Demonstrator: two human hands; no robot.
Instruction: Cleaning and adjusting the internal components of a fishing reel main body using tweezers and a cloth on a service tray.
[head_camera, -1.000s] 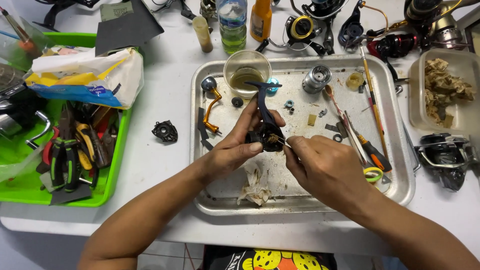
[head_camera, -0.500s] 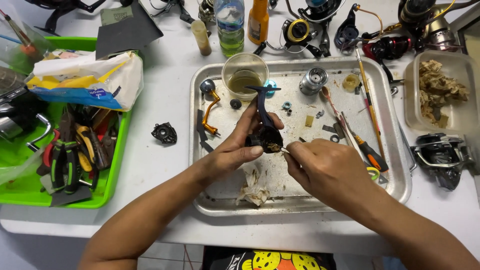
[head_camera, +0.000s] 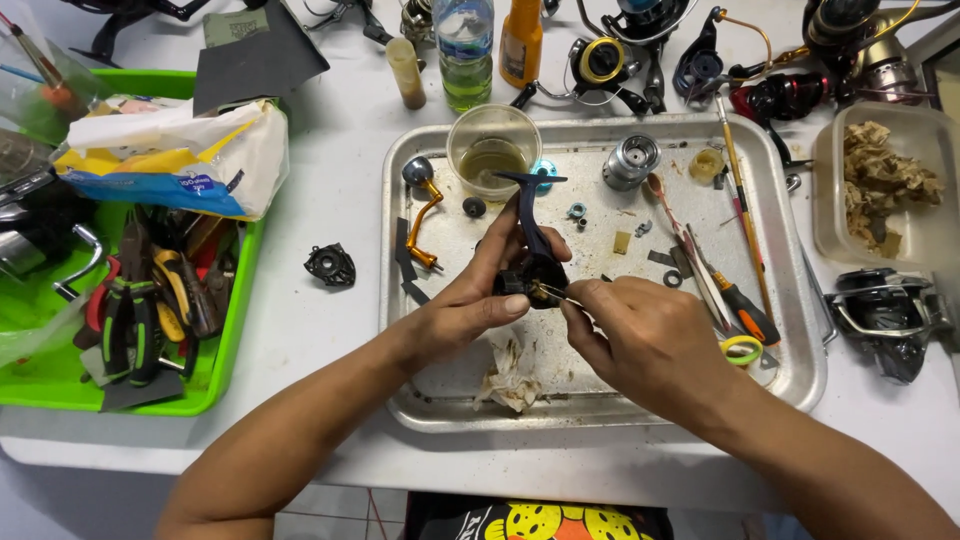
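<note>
Holding a dark reel body (head_camera: 530, 268) over the metal tray (head_camera: 800, 390), the left hand (head_camera: 470, 305) has its fingers curled tight around it. The right hand (head_camera: 640, 335) is pinched shut on a thin metal pin (head_camera: 553, 293) that touches the body's side; I cannot tell if the pin is going in or coming out. A crumpled tissue (head_camera: 510, 375) lies in the tray just under the hands.

The reel looks like it is in pieces, so the job seems about halfway. Loose parts wait in the tray: a gold crank handle (head_camera: 425, 215), a silver spool (head_camera: 630, 160), small rings and washers, a few long tools and a screwdriver (head_camera: 740, 310).

A cup of yellowish liquid (head_camera: 490, 150) stands at the tray's far edge. Farther off are bottles and more fishing reels. Well apart to the left, a green tray (head_camera: 60, 375) holds pliers.
</note>
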